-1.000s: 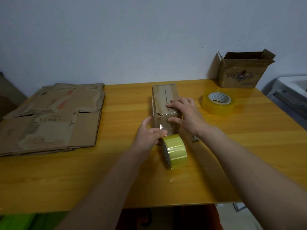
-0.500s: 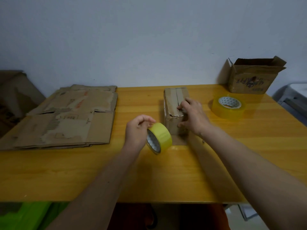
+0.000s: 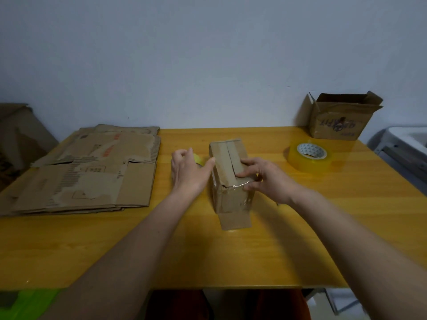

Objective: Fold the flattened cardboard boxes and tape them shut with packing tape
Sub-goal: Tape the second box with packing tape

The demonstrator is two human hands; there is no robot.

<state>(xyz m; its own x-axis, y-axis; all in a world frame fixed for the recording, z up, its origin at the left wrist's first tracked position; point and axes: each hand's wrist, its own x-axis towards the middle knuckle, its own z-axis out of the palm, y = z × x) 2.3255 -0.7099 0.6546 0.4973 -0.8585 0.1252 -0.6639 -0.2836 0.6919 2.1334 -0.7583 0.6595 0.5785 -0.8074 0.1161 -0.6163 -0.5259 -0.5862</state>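
A small folded cardboard box (image 3: 231, 202) stands mid-table, its top flaps meeting in a seam and a loose flap lying flat at its near end. My right hand (image 3: 270, 181) grips its near right top corner, fingers on the flaps and thumb on the front face by a strip of shiny tape. My left hand (image 3: 188, 174) is just left of the box, fingers curled over a yellow tape roll (image 3: 199, 158) that is mostly hidden, thumb reaching to the box's left edge. A stack of flattened cardboard boxes (image 3: 87, 172) lies at the left.
A larger clear-yellow tape roll (image 3: 309, 158) lies flat at the back right of the wooden table (image 3: 231, 257). Behind it an open cardboard box (image 3: 339, 121) stands against the wall. A grey unit (image 3: 406, 146) sits past the right edge; more cardboard (image 3: 16, 135) leans at far left.
My left hand carried the yellow roll from in front of the box up and away to its left side. My right hand stayed on the box's top flaps.
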